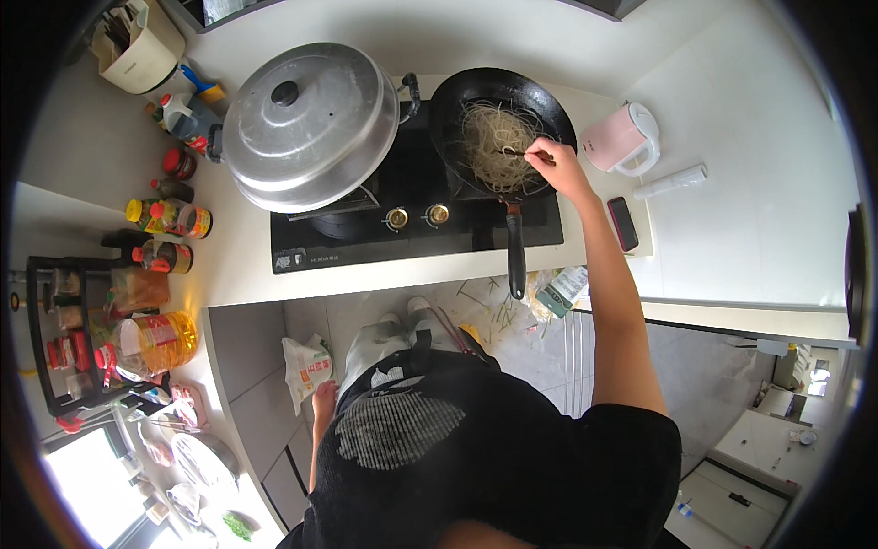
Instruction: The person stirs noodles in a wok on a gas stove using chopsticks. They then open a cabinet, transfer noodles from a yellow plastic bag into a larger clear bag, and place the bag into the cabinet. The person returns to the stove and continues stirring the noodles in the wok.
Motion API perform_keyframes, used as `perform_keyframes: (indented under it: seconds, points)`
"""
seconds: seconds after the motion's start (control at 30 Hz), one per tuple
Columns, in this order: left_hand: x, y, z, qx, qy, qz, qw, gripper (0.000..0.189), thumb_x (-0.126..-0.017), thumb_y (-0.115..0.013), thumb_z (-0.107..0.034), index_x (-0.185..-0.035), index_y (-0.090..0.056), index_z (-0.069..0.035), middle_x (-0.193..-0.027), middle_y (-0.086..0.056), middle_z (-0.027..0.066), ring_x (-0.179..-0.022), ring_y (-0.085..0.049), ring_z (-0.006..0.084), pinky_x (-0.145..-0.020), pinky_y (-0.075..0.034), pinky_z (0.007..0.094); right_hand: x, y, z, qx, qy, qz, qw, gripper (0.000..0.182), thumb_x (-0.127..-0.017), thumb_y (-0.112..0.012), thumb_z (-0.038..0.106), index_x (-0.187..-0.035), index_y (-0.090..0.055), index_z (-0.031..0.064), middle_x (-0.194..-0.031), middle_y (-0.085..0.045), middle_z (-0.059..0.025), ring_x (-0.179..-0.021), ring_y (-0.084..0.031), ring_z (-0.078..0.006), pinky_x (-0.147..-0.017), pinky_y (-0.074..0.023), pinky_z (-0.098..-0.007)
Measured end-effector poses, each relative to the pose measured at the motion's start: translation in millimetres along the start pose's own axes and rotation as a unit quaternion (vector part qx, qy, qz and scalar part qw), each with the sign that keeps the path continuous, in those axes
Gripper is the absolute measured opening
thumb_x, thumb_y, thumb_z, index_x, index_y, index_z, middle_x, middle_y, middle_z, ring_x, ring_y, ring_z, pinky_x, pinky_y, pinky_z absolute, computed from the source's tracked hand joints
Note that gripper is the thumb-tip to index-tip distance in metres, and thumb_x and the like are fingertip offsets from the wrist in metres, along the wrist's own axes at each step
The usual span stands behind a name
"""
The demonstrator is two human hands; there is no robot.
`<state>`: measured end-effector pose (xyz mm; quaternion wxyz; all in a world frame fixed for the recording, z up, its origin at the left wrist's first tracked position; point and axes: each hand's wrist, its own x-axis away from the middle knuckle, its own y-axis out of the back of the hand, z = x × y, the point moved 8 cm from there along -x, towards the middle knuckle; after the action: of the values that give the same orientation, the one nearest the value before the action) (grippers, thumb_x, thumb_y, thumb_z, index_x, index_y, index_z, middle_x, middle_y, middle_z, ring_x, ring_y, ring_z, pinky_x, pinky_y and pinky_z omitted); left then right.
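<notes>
My right hand [557, 167] is closed around dark chopsticks [511, 152], whose tips are among pale thin noodles [499, 137]. The noodles lie in a black frying pan [555, 113] on the right side of the black gas hob [411, 243]. The pan's black handle [516, 254] points towards me over the counter edge. Low at my left side, my left hand [325, 398] grips the edge of a white plastic bag [307, 370] with red printing.
A large lidded metal steamer pot [312, 123] covers the hob's left side. Right of the pan stand a pink kettle [614, 141], a plastic roll [671, 182] and a phone [623, 224]. Bottles, including cooking oil [158, 340], line the left counter. Plant scraps [501, 309] litter the floor.
</notes>
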<state>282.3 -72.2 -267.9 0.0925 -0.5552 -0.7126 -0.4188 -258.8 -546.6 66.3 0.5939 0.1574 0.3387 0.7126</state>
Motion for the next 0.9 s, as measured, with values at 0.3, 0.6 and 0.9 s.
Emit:
perform_keyframes:
  seconds: [0.3, 0.6, 0.9]
  points:
    - [6.1, 3.7, 5.1, -0.020, -0.013, -0.009, 1.000, 0.025, -0.083, -0.057, -0.020, -0.099, -0.069, -0.004, -0.079, -0.068, 0.0039, -0.062, -0.057, 0.0099, -0.060, -0.047, 0.0258, 9.3, 57.3, 1.0, -0.081, -0.073, -0.212, 0.971, 0.017, -0.087, -0.065, 0.011, -0.079, -0.059, -0.0024, -0.068, -0.065, -0.0047, -0.067, -0.067, -0.0108, -0.062, -0.0491, -0.0229]
    - [-3.0, 1.0, 25.3, 0.108, 0.044, 0.011, 0.993, 0.025, -0.088, -0.053, -0.017, -0.106, -0.066, -0.005, -0.082, -0.068, 0.0046, -0.063, -0.058, 0.0099, -0.056, -0.047, 0.0237, -1.6, 42.0, -10.8, -0.192, -0.083, -0.259, 0.943, 0.023, -0.088, -0.066, 0.015, -0.075, -0.060, -0.0027, -0.067, -0.063, -0.0054, -0.064, -0.066, -0.0119, -0.059, -0.0521, -0.0223]
    - [8.3, 4.0, 21.3, 0.003, 0.011, -0.006, 1.000, 0.027, -0.086, -0.055, -0.022, -0.102, -0.067, -0.005, -0.076, -0.067, 0.0041, -0.064, -0.059, 0.0098, -0.061, -0.047, 0.0262, 32.3, -18.9, -85.1, -0.318, -0.165, -0.319, 0.877, 0.018, -0.088, -0.064, 0.009, -0.082, -0.055, -0.0048, -0.076, -0.064, -0.0124, -0.073, -0.069, -0.0234, -0.069, -0.0591, -0.0317]
